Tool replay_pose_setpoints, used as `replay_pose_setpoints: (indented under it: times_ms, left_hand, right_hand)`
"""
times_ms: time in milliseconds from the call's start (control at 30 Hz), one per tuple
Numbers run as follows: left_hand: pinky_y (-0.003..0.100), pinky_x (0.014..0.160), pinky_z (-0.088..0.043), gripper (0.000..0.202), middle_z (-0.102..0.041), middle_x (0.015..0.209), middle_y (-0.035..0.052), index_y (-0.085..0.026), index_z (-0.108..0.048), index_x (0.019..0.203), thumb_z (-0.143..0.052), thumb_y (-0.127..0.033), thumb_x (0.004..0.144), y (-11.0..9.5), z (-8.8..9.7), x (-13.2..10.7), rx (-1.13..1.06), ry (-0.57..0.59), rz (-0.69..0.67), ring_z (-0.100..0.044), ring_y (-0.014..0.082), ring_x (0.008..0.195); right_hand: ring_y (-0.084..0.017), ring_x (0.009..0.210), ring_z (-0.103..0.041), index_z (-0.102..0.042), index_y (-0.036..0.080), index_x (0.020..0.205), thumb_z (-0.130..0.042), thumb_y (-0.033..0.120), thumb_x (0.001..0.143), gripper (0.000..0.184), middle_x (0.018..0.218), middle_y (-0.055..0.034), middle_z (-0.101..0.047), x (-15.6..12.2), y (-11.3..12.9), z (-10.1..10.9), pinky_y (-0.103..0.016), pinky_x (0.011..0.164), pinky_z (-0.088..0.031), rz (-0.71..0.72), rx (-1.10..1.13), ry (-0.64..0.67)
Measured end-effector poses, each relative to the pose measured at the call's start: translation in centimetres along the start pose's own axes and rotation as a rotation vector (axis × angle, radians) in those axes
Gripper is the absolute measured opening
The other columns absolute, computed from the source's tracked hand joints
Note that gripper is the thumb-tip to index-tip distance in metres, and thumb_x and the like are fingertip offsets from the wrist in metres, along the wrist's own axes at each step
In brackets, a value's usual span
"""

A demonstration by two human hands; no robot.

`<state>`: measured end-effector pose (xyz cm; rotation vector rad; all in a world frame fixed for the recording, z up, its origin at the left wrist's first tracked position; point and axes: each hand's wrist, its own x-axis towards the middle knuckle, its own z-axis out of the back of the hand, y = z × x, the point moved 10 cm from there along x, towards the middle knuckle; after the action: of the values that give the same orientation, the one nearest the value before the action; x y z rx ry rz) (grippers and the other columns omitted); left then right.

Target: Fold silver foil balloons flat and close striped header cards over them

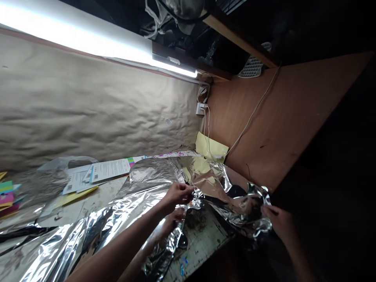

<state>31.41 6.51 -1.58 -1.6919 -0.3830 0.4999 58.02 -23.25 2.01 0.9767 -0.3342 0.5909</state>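
Head view: a silvery foil sheet is spread over the bench, its right portion lifted and reaching past the bench's near edge. The left hand is closed on the sheet's near margin, thumb against fingers; the right hand grips the crumpled right-hand end, apart from the left. The wide spacing of the hands appears to hold the span between them stretched, and the fingertip hold presumably limits creasing, although wrinkles and folds are evident. Below the left hand, a bare, stained patch of bench shows beside the foil. Just beyond the foil's far left margin lie printed papers, with a yellow paper partly under them; these would likely obstruct spreading that way. Farther left of the foil are coloured papers. Behind the foil's far corner a yellow sheet leans upright, with white cables descending in front of it from a wall socket; these could snag a raised edge. A wooden panel bounds the foil's far right side, a wrinkled covering rises behind it, and a lit tube lamp hangs above.
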Motion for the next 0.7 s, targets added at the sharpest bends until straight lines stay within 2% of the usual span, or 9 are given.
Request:
replay_pose_setpoints:
  times_ms: [100,167,233,300,367,433,500,600,700]
  left_hand:
    - [0.023,0.058,-0.042,0.062,-0.059,0.059,0.0003,-0.011,-0.065,0.069,-0.082,-0.068,0.052,-0.1,0.5,-0.3,0.013,0.003,0.001,-0.054,0.0095,0.056]
    - [0.023,0.056,-0.041,0.06,-0.059,0.058,0.0003,-0.011,-0.066,0.069,-0.083,-0.066,0.053,-0.2,-0.4,-0.1,0.033,0.033,-0.002,-0.053,0.0091,0.054]
    - [0.022,0.055,-0.04,0.057,-0.059,0.057,-0.0003,-0.011,-0.067,0.068,-0.084,-0.063,0.054,-0.3,-2.0,0.3,0.053,0.069,-0.011,-0.051,0.0081,0.052]
    - [0.022,0.054,-0.039,0.055,-0.059,0.057,-0.0003,-0.011,-0.066,0.067,-0.084,-0.061,0.055,-0.3,-3.6,0.6,0.069,0.094,-0.02,-0.05,0.0083,0.052]
    - [0.022,0.053,-0.038,0.053,-0.06,0.057,0.0003,-0.012,-0.066,0.066,-0.083,-0.061,0.057,-0.4,-4.6,0.6,0.081,0.096,-0.028,-0.051,0.0088,0.052]
    - [0.022,0.053,-0.037,0.052,-0.06,0.057,0.0006,-0.012,-0.064,0.064,-0.081,-0.061,0.061,-0.7,-4.5,0.5,0.086,0.071,-0.035,-0.05,0.0088,0.051]
    - [0.022,0.053,-0.037,0.05,-0.061,0.058,0.0012,-0.012,-0.062,0.063,-0.078,-0.06,0.065,-1.1,-3.2,0.4,0.081,0.02,-0.035,-0.051,0.0091,0.052]
    - [0.024,0.059,-0.043,0.043,-0.066,0.067,0.0036,-0.013,-0.064,0.071,-0.075,-0.054,0.069,-1.7,0.7,0.1,0.044,-0.074,-0.003,-0.057,0.0115,0.06]
    - [0.025,0.063,-0.048,0.033,-0.067,0.073,0.0045,-0.014,-0.064,0.073,-0.07,-0.046,0.071,-2.1,5.9,-0.6,-0.006,-0.175,0.053,-0.061,0.0127,0.065]
  right_hand:
    - [-0.048,0.11,-0.059,-0.067,0.028,0.068,-0.051,0.055,0.078,0.033,0.105,-0.0267,-0.067,-2.1,2.5,2.7,-0.067,0.095,-0.042,0.111,-0.157,-0.157]
    - [-0.042,0.11,-0.062,-0.07,0.025,0.083,-0.047,0.053,0.086,0.037,0.113,-0.0221,-0.066,-3.6,6.5,1.7,-0.057,0.097,-0.046,0.149,-0.038,-0.106]
    - [-0.034,0.099,-0.068,-0.071,0.022,0.097,-0.05,0.051,0.088,0.037,0.105,-0.0153,-0.072,-4.9,11.5,-3.0,-0.047,0.087,-0.054,0.169,0.189,0.22]
    - [-0.029,0.091,-0.069,-0.07,0.02,0.109,-0.06,0.048,0.084,0.038,0.1,-0.01,-0.074,-6.2,15.8,-7.8,-0.039,0.079,-0.056,0.191,0.234,0.516]
    - [-0.025,0.078,-0.069,-0.073,0.019,0.093,-0.065,0.045,0.08,0.03,0.084,-0.0058,-0.075,-6.4,17.8,-10.8,-0.033,0.069,-0.055,0.206,0.238,0.64]
    - [-0.023,0.072,-0.068,-0.072,0.018,0.078,-0.062,0.044,0.081,0.028,0.074,-0.0045,-0.074,-5.1,17.4,-11.8,-0.031,0.066,-0.053,0.207,0.248,0.629]
    - [-0.024,0.072,-0.068,-0.071,0.017,0.075,-0.057,0.046,0.08,0.033,0.074,-0.006,-0.074,-2.8,15.0,-11.0,-0.032,0.066,-0.053,0.177,0.246,0.514]
    - [-0.027,0.064,-0.067,-0.069,0.018,0.07,-0.056,0.054,0.069,0.038,0.064,-0.0089,-0.072,0.5,9.2,-7.6,-0.036,0.059,-0.052,0.076,0.184,0.279]
    - [-0.03,0.046,-0.062,-0.06,0.026,0.052,-0.056,0.062,0.062,0.038,0.046,-0.0111,-0.063,1.8,3.5,-4.5,-0.041,0.045,-0.047,-0.002,0.114,0.162]
